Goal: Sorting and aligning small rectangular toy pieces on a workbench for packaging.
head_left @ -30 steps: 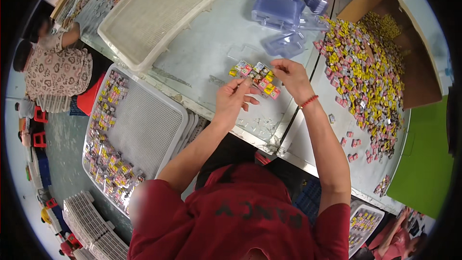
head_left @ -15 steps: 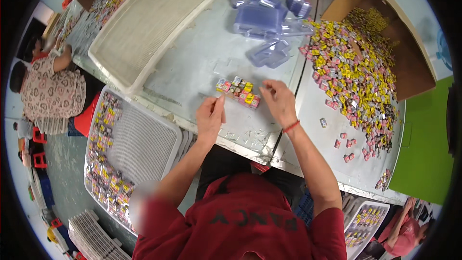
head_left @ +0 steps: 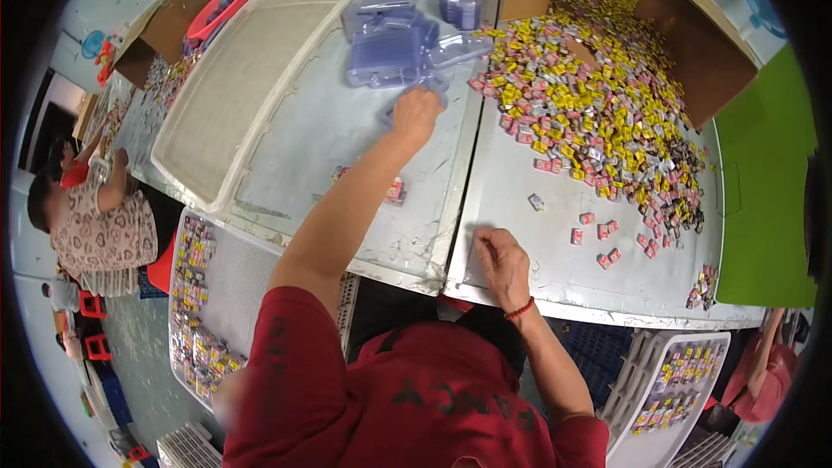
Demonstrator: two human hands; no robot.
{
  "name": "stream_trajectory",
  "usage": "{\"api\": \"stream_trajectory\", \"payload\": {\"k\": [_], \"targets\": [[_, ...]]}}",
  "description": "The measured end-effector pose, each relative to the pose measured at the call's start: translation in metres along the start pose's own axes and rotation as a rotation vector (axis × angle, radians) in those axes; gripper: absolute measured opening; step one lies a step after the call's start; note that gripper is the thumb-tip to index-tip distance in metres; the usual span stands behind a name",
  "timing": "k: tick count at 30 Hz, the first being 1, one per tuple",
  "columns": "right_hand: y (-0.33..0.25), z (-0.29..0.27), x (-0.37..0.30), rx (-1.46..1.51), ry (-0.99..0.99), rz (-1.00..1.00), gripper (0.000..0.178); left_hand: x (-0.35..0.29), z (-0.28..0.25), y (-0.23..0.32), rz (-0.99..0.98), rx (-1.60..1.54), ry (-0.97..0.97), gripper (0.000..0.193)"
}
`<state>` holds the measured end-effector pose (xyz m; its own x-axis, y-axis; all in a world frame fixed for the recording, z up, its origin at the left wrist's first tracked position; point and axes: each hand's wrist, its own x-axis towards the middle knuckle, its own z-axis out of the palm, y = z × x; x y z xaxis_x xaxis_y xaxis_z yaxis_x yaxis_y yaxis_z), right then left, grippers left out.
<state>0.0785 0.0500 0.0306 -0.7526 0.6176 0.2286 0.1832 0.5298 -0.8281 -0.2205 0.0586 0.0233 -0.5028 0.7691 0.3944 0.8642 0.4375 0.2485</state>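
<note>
My left arm stretches across the table, and my left hand (head_left: 416,115) has its fingers closed on a thin clear plastic tray (head_left: 389,114). Behind it lies a pile of similar bluish clear plastic trays (head_left: 386,54). Under my left forearm, a group of small pink, yellow and dark boxes (head_left: 394,191) lies partly hidden. My right hand (head_left: 504,267) hovers by the front edge of the right-hand table, fingers loosely curled and slightly apart, with nothing visible in them. Closest to it are a few loose little pink boxes (head_left: 577,236) and a single grey-white one (head_left: 536,202).
A large heap of small boxes (head_left: 598,113) spills from a cardboard carton (head_left: 693,52) at the right. A pale shallow tray (head_left: 247,95) lies at the left. Below it, a white mesh crate (head_left: 238,277) holds rows of boxes. A green panel (head_left: 767,182) borders the right table.
My left hand has gone from beside the box group forward to the clear plastic trays. My right hand has drawn back toward the table's front edge. The whole view has shifted.
</note>
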Motion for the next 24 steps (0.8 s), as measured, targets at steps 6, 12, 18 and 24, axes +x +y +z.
{"api": "stream_trajectory", "payload": {"k": [6, 12, 18, 24], "targets": [[0.0, -0.002, -0.006, 0.034, 0.03, -0.078, 0.011, 0.002, 0.002, -0.023, 0.213, 0.059, -0.04, 0.015], [0.008, -0.008, -0.013, 0.059, 0.041, -0.091, 0.013, 0.008, 0.004, 0.0, 0.09, 0.094, -0.111, 0.015], [0.011, 0.004, -0.013, 0.041, 0.089, -0.198, 0.016, 0.011, 0.009, -0.019, 0.048, 0.296, -0.088, 0.017], [0.019, 0.006, -0.018, 0.068, 0.146, -0.159, 0.015, 0.026, -0.018, -0.024, -0.392, -0.264, -0.288, 0.027]]}}
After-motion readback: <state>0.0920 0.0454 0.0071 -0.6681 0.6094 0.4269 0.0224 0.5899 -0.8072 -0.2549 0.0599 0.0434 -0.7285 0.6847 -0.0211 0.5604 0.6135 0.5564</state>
